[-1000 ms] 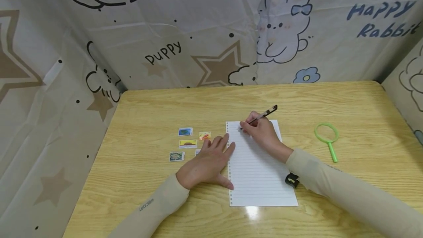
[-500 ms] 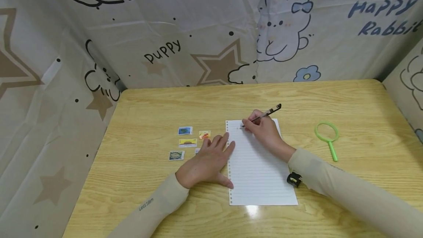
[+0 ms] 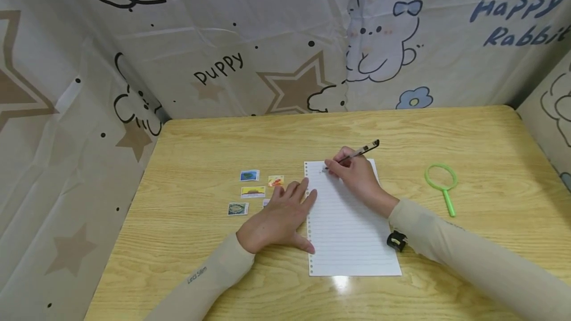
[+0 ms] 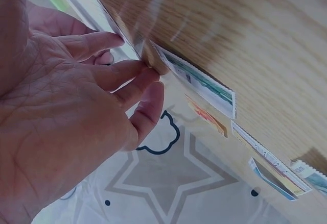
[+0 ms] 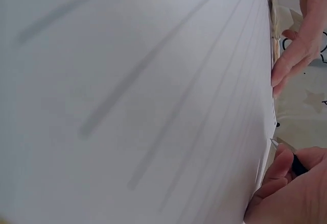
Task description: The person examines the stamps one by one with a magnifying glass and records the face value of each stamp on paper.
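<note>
My right hand (image 3: 359, 177) pinches a pen (image 3: 363, 150) with a dark patterned barrel, its tip at the upper left of a lined sheet of paper (image 3: 348, 237) with punched holes down its left side. Small faint marks show near the tip. In the right wrist view the pen's pale point (image 5: 274, 143) meets the page. My left hand (image 3: 281, 217) lies with fingers spread, its fingertips and thumb on the paper's left edge. Left of it are several stamps, among them a blue one (image 3: 250, 176), a yellow one (image 3: 253, 192) and a green one (image 3: 238, 209); one is partly hidden by the hand.
A green magnifying glass (image 3: 441, 177) lies on the wooden table (image 3: 490, 162) right of the paper. A small orange-and-yellow stamp (image 3: 275, 181) sits just beyond the left fingers. A printed curtain (image 3: 276, 28) hangs behind the table and at both sides.
The right hand and pen shifted slightly right across the upper part of the page, then a touch back left. Small marks now show beside the pen tip. The left hand stays in place.
</note>
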### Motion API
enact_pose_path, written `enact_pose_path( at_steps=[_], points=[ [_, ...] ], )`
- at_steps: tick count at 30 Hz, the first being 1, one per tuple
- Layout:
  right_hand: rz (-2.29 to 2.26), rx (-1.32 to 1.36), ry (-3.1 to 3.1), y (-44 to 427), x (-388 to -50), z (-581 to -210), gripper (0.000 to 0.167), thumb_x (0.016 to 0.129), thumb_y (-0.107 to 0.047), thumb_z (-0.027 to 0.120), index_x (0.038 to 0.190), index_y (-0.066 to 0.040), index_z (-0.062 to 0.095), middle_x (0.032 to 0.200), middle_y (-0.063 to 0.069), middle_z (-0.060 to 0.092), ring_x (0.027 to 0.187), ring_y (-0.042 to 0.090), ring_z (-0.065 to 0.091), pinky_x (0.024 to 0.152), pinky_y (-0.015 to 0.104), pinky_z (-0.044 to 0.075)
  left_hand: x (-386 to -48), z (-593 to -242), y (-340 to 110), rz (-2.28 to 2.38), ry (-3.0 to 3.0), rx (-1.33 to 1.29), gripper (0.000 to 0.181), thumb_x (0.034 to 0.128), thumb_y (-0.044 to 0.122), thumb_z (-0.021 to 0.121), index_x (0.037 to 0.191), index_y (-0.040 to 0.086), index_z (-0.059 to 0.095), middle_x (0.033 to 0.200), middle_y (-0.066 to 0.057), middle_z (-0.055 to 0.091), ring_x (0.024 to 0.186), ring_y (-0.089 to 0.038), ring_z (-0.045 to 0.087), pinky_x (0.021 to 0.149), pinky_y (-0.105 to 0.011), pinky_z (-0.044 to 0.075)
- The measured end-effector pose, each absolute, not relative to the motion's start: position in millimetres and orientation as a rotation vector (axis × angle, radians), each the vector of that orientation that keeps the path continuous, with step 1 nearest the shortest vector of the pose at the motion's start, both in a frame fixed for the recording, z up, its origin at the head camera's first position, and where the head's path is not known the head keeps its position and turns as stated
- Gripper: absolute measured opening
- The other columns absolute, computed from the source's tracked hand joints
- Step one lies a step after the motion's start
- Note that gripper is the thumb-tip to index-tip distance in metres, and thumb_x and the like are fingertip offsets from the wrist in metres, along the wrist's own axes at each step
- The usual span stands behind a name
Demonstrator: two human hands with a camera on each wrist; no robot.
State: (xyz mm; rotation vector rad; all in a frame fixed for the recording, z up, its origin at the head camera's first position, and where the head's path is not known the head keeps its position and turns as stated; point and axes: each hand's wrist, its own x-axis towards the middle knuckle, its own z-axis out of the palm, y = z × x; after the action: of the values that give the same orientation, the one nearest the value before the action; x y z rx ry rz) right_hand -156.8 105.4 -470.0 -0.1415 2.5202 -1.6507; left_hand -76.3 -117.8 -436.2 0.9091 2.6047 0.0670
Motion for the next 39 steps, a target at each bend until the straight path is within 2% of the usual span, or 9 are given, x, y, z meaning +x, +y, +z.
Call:
enact_pose_path(
  at_steps=[8,12,15,18,21,25,29,35,39],
  points=[
    [-1.708,-0.069,2.494,107,-159,-467,0.021,0.103,-0.023,0.079,0.098,-0.005,0.069,0.082,0.002,0.071,0.076,0.016,0.066,0.069,0.025,0.048,-77,-437,-121,0.101,2.621,0.945,0.126,0.0778,0.075,0.086,0.169,0.004,0.035,0.175,-0.026,0.022,0.154,-0.039,0.031,0.11,-0.056,0.035],
    [-1.772,-0.05,2.401,112,-159,-466,0.025,0.104,-0.025,0.077,0.105,-0.001,0.072,0.085,0.004,0.072,0.075,0.014,0.063,0.066,0.025,0.048,-76,-436,-121,0.107,2.633,0.954,0.125,0.0783,0.075,0.085,0.168,0.004,0.037,0.175,-0.026,0.023,0.153,-0.039,0.032,0.11,-0.057,0.035],
    [-1.805,-0.022,2.266,117,-158,-461,0.035,0.112,-0.03,0.062,0.12,0.001,0.074,0.097,0.008,0.078,0.081,0.014,0.068,0.07,0.025,0.051,-76,-436,-121,0.12,2.643,0.959,0.124,0.0779,0.075,0.086,0.168,0.004,0.037,0.174,-0.024,0.025,0.152,-0.039,0.032,0.109,-0.057,0.036],
    [-1.819,-0.018,2.153,122,-155,-455,0.05,0.117,-0.034,0.041,0.136,0.002,0.07,0.112,0.012,0.08,0.092,0.016,0.074,0.082,0.029,0.052,-76,-437,-122,0.13,2.646,0.971,0.124,0.078,0.075,0.085,0.167,0.004,0.038,0.174,-0.022,0.025,0.152,-0.039,0.033,0.109,-0.057,0.036],
    [-1.854,-0.049,2.147,124,-152,-450,0.056,0.118,-0.033,0.032,0.138,0.005,0.067,0.112,0.015,0.08,0.093,0.017,0.073,0.086,0.031,0.052,-76,-437,-123,0.143,2.642,0.988,0.123,0.0782,0.075,0.086,0.166,0.003,0.038,0.174,-0.022,0.024,0.154,-0.039,0.031,0.112,-0.059,0.036],
    [-1.967,-0.08,2.207,124,-148,-449,0.044,0.118,-0.025,0.037,0.125,0.009,0.063,0.094,0.014,0.073,0.082,0.019,0.064,0.077,0.03,0.054,-76,-435,-129,0.17,2.638,0.985,0.125,0.078,0.076,0.086,0.168,0.005,0.036,0.176,-0.02,0.022,0.157,-0.039,0.026,0.118,-0.063,0.032],
    [-2.028,-0.093,2.236,129,-144,-448,0.028,0.117,-0.021,0.048,0.116,0.006,0.057,0.086,0.01,0.067,0.078,0.02,0.061,0.073,0.029,0.053,-76,-431,-139,0.253,2.627,0.972,0.124,0.0812,0.075,0.084,0.17,0.006,0.033,0.177,-0.017,0.021,0.16,-0.039,0.022,0.121,-0.063,0.027],
    [-2.013,-0.173,2.243,141,-142,-445,0.031,0.114,-0.027,0.061,0.122,0.004,0.062,0.1,0.009,0.079,0.087,0.016,0.073,0.08,0.026,0.056,-76,-427,-161,0.42,2.659,0.963,0.112,0.0864,0.064,0.087,0.168,0.005,0.037,0.176,-0.017,0.025,0.161,-0.038,0.022,0.122,-0.062,0.026],
    [-2.034,-0.239,2.157,147,-141,-442,0.041,0.118,-0.03,0.048,0.133,0.005,0.062,0.117,0.012,0.08,0.098,0.017,0.077,0.085,0.027,0.056,-75,-428,-174,0.475,2.71,0.997,0.106,0.0876,0.06,0.088,0.165,0.005,0.042,0.17,-0.018,0.034,0.157,-0.039,0.028,0.119,-0.06,0.03]
  ],
)
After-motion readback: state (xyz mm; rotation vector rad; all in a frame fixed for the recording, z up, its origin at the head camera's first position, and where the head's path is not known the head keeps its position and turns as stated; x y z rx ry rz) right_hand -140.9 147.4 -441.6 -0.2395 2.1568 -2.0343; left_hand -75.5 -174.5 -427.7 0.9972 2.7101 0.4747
